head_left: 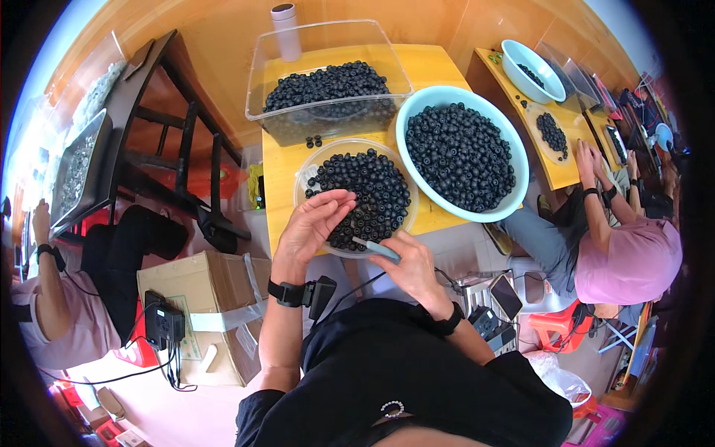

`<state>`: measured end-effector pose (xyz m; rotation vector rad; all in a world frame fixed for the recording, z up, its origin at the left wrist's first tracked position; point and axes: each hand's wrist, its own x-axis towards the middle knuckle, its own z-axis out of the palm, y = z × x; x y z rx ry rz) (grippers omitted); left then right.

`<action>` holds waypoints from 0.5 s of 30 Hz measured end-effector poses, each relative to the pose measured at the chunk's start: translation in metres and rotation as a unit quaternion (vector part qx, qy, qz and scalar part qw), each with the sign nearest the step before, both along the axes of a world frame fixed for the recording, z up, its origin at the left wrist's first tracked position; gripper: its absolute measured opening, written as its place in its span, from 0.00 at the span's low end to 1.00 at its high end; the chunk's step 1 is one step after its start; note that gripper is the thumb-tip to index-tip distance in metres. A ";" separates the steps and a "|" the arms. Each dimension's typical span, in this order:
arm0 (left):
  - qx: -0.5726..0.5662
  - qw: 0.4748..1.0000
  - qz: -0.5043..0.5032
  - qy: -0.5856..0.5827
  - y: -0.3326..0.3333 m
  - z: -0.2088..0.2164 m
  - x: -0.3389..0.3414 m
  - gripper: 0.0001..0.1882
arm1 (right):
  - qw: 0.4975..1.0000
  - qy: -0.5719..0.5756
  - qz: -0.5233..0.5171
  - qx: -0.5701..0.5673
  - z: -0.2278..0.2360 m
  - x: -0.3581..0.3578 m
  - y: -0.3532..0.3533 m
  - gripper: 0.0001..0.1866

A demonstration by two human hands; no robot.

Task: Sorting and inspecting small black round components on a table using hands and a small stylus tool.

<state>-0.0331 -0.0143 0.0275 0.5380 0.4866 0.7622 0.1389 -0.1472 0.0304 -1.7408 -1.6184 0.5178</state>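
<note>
My left hand (pixel 316 222) is over a round clear plastic tray (pixel 304 176), its thumb and fingertips pinched together. Whatever they hold, if anything, is too small to make out. In my right hand (pixel 411 270) is a small tool (pixel 382 250) with a blue-grey handle and a short pale tip, perhaps a knife. The tip points left, toward the tray's near edge, below my left fingers. Many small round black bead-like pieces (pixel 383 195) lie in the tray, some showing a paler ring. A light-blue basin (pixel 520 183) heaped with the same pieces stands right of it.
Behind the tray on the yellow table (pixel 280 195) stand a clear plastic bin (pixel 298 128) of black pieces and a pink bottle (pixel 286 33). A cardboard box (pixel 223 279) stands at lower left. People sit on both sides; the right one (pixel 629 257) works at another yellow table.
</note>
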 end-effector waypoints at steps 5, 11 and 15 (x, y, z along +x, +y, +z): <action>-0.013 0.997 -0.032 -0.064 -0.010 0.010 0.004 0.21 | 0.994 0.086 -0.044 0.045 0.011 0.009 0.001 0.08; -0.085 0.984 -0.053 -0.145 -0.015 0.005 0.013 0.22 | 0.992 0.104 -0.068 0.008 0.019 0.020 0.005 0.07; -0.025 0.997 -0.032 -0.073 -0.019 -0.002 0.015 0.21 | 0.989 0.124 -0.074 0.027 0.016 0.023 0.006 0.06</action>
